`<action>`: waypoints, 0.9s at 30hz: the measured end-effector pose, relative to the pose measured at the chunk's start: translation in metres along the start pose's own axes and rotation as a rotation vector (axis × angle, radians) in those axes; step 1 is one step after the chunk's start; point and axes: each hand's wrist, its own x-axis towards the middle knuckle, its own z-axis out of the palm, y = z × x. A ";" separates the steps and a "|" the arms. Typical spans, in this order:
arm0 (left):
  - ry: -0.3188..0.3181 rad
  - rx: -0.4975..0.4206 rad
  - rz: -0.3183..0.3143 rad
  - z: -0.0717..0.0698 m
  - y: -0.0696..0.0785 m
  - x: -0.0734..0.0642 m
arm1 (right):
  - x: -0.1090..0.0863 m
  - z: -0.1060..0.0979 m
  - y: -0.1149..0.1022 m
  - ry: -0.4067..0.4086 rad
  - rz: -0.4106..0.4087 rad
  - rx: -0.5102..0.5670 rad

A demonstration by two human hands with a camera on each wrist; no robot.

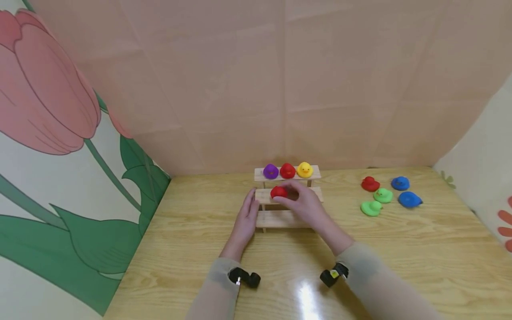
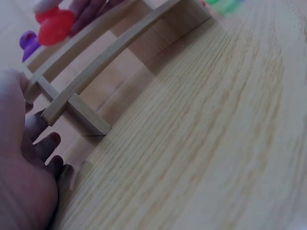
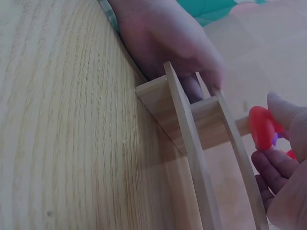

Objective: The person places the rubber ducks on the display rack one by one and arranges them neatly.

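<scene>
A three-tier wooden shelf stand stands on the table. My left hand is at its left end, the thumb at the middle tier and the fingers bent in around the end, as the left wrist view shows. Between thumb and fingers my right hand pinches a small red rubber duck at the middle tier, left of its centre. Along the top tier sit a purple duck, another red duck and a yellow duck.
To the right on the wooden table is a loose group: a red duck, two green ducks and two blue ducks. A pinkish cloth hangs behind the table, and a tulip-patterned wall stands at the left.
</scene>
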 end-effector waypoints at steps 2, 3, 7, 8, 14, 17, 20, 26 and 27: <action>0.001 -0.004 0.006 0.000 0.000 0.000 | 0.002 0.004 0.000 -0.005 -0.007 -0.008; 0.001 -0.008 0.007 0.000 0.000 0.000 | 0.003 0.006 -0.001 -0.007 -0.013 -0.010; 0.004 -0.011 0.006 0.000 -0.001 0.000 | 0.006 0.012 -0.001 -0.014 -0.038 -0.040; 0.004 -0.012 0.008 0.000 -0.002 0.000 | 0.007 0.013 -0.001 -0.014 -0.045 -0.052; 0.003 -0.011 0.016 0.000 -0.002 0.001 | 0.010 0.017 -0.003 0.007 -0.095 -0.147; 0.002 -0.009 0.018 0.000 -0.002 0.001 | 0.011 0.018 -0.003 0.012 -0.093 -0.181; -0.001 -0.008 0.018 0.000 -0.002 0.000 | 0.011 0.020 -0.003 0.011 -0.081 -0.188; -0.003 -0.012 0.010 0.000 -0.002 0.000 | 0.012 0.021 -0.003 0.010 -0.067 -0.208; -0.002 -0.012 0.010 0.000 -0.002 0.000 | 0.012 0.021 -0.003 0.010 -0.066 -0.213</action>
